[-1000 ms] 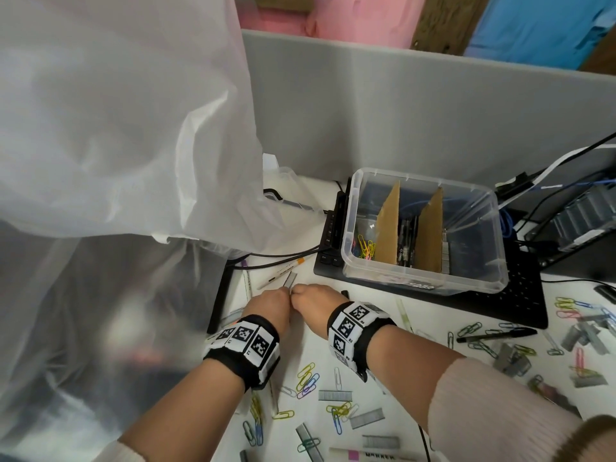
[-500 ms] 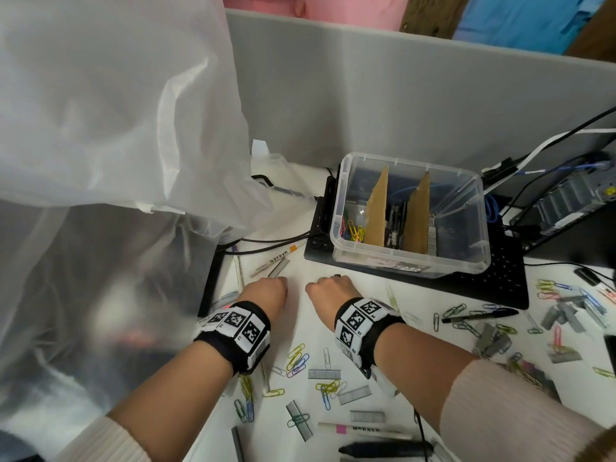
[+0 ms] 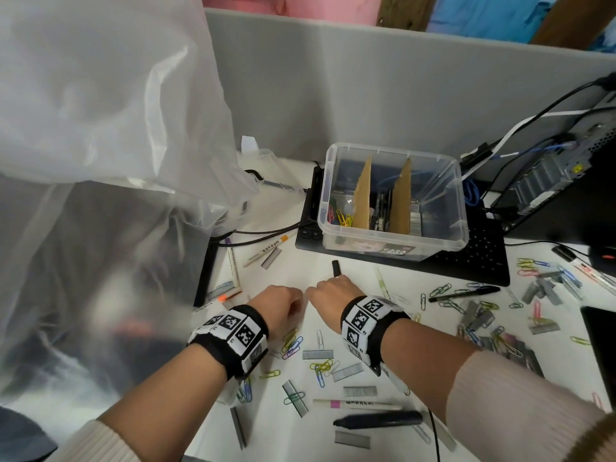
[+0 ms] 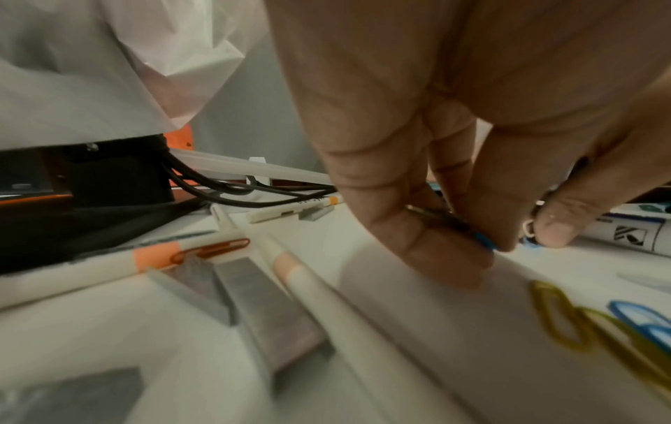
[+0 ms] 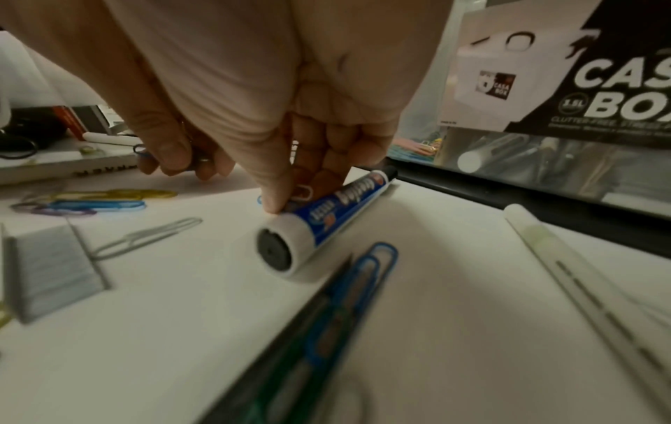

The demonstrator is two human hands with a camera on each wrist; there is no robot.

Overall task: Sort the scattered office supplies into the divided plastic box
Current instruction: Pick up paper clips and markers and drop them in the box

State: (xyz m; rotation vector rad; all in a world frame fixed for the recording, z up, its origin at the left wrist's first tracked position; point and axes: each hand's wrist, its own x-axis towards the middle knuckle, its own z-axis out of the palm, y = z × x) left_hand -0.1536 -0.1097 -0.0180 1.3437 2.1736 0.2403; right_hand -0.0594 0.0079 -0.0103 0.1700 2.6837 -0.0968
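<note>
Both hands have drawn back from the worktop's far edge: left hand (image 4: pixel 454 160) pinches paper clips (image 4: pixel 484 239), right hand (image 5: pixel 276 94) grips the marker (image 5: pixel 327 221), best lifted level into the box (image 3: pixel 393 241)'s middle compartment.

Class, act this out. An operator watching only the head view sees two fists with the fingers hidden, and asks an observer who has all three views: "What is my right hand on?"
Observer: In the right wrist view, the right hand pinches a white marker with a blue label between thumb and fingers.
Operator: Is it lifted yet?
Observer: No, its barrel seems to lie flat on the white desk.
Operator: And the left hand?
Observer: In the left wrist view, the left hand pinches a blue paper clip just above the desk.
</note>
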